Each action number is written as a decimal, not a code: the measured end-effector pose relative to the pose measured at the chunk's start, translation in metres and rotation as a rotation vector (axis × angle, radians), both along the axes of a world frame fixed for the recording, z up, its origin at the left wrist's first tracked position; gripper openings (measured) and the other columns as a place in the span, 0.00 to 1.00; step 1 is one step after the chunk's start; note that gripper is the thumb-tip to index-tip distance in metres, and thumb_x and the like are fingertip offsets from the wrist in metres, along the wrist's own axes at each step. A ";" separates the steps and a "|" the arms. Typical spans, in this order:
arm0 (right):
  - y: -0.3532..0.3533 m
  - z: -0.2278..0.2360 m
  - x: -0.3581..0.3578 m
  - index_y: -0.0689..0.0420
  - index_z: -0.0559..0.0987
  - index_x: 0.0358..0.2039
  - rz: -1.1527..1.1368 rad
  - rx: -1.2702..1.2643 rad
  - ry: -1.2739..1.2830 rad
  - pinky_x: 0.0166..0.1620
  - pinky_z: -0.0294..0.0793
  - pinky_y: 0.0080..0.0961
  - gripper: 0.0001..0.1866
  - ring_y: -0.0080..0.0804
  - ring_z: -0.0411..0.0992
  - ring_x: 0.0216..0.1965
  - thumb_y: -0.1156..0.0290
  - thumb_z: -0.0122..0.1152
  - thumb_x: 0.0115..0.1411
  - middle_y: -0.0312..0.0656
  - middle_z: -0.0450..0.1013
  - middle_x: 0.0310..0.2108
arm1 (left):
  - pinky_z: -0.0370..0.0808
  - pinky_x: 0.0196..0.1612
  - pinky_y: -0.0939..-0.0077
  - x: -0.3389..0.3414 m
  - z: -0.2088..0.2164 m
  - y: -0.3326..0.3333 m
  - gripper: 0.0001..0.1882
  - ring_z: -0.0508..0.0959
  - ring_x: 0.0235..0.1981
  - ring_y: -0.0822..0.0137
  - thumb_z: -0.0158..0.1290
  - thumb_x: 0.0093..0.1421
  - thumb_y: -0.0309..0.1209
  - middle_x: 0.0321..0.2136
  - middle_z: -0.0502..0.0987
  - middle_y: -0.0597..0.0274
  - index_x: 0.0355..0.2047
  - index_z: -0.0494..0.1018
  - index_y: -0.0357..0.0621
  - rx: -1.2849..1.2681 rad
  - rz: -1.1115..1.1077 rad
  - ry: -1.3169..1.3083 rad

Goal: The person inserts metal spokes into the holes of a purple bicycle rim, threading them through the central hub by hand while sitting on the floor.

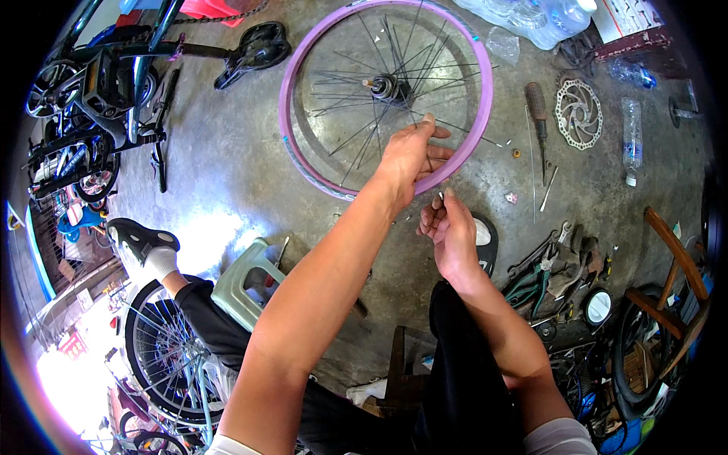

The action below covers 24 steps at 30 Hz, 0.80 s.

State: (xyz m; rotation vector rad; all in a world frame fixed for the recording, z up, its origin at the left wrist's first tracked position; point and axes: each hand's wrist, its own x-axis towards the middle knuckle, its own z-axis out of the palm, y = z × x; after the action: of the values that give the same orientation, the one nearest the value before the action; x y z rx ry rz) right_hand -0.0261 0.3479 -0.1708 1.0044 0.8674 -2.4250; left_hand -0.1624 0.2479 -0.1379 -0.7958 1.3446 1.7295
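Note:
A purple bicycle rim [287, 114] lies on the concrete floor, with a dark hub [387, 88] in its middle. Many thin spokes [356, 148] fan out from the hub, and several end short of the rim. My left hand [409, 155] reaches inside the near right part of the rim, its thumb and fingers closed around a spoke by the rim's edge. Just outside the rim, my right hand [451, 231] pinches a tiny silvery spoke nipple [441, 196] between thumb and forefinger. The ends of the left fingers are partly hidden behind the rim.
Right of the wheel lie a screwdriver [537, 114], a brake disc [579, 114] and a plastic bottle [632, 144]. Pliers [531, 284] and wrenches sit near my right knee. A green stool [246, 280] stands by my left leg. A bicycle [106, 98] is at the far left.

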 end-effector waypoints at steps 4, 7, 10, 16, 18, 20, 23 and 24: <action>-0.003 0.012 -0.005 0.55 0.73 0.36 -0.011 -0.007 -0.072 0.33 0.69 0.27 0.18 0.27 0.70 0.26 0.52 0.51 0.71 0.37 0.72 0.25 | 0.74 0.39 0.68 0.001 0.000 -0.002 0.28 0.81 0.33 0.63 0.41 0.72 0.53 0.39 0.82 0.48 0.53 0.71 0.40 0.002 0.003 -0.002; -0.005 0.011 -0.004 0.54 0.73 0.35 0.002 0.016 -0.037 0.34 0.68 0.28 0.19 0.26 0.68 0.26 0.50 0.50 0.71 0.36 0.70 0.23 | 0.79 0.39 0.66 0.000 0.001 -0.003 0.28 0.84 0.35 0.57 0.42 0.73 0.51 0.38 0.82 0.47 0.53 0.71 0.38 0.013 0.014 0.001; 0.000 0.001 0.000 0.52 0.72 0.36 0.014 -0.072 0.007 0.34 0.65 0.28 0.18 0.27 0.66 0.26 0.50 0.49 0.71 0.34 0.68 0.23 | 0.74 0.40 0.68 0.001 0.001 0.000 0.29 0.81 0.34 0.63 0.41 0.72 0.53 0.39 0.82 0.48 0.53 0.71 0.39 0.010 0.002 0.000; -0.005 0.005 -0.003 0.55 0.73 0.34 -0.018 0.021 -0.008 0.30 0.65 0.26 0.21 0.26 0.68 0.25 0.49 0.50 0.71 0.36 0.70 0.23 | 0.74 0.40 0.67 0.000 0.000 -0.001 0.29 0.82 0.35 0.61 0.41 0.72 0.54 0.41 0.81 0.46 0.54 0.71 0.38 0.003 -0.005 -0.001; 0.002 -0.006 0.002 0.55 0.73 0.34 0.024 -0.064 0.043 0.30 0.65 0.26 0.22 0.26 0.68 0.25 0.47 0.48 0.72 0.36 0.70 0.24 | 0.74 0.41 0.67 0.000 -0.001 -0.001 0.30 0.82 0.35 0.61 0.41 0.72 0.54 0.41 0.81 0.46 0.54 0.70 0.38 0.005 -0.004 -0.004; 0.002 -0.003 0.002 0.56 0.74 0.35 0.033 -0.046 -0.013 0.30 0.66 0.27 0.23 0.26 0.67 0.24 0.47 0.48 0.72 0.36 0.70 0.24 | 0.73 0.41 0.67 0.000 -0.002 0.000 0.30 0.82 0.35 0.60 0.41 0.72 0.54 0.41 0.81 0.45 0.54 0.70 0.38 0.004 -0.006 -0.004; 0.001 -0.006 0.004 0.56 0.75 0.38 0.056 0.045 -0.032 0.33 0.69 0.27 0.24 0.27 0.70 0.28 0.46 0.47 0.72 0.37 0.72 0.28 | 0.74 0.41 0.66 0.001 -0.004 0.000 0.30 0.82 0.36 0.59 0.40 0.72 0.54 0.42 0.81 0.44 0.55 0.70 0.37 0.005 -0.006 -0.005; 0.001 -0.007 0.005 0.57 0.75 0.40 0.065 0.086 -0.028 0.34 0.70 0.27 0.24 0.27 0.71 0.30 0.46 0.47 0.72 0.37 0.73 0.30 | 0.74 0.42 0.66 0.000 -0.004 -0.001 0.30 0.82 0.36 0.59 0.41 0.72 0.53 0.42 0.81 0.44 0.55 0.70 0.37 0.009 -0.003 -0.009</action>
State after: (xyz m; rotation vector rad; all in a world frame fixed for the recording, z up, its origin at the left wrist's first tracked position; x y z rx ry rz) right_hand -0.0208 0.3491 -0.1782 1.0217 0.9870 -2.3321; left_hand -0.1621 0.2472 -0.1424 -0.7956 1.3304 1.7270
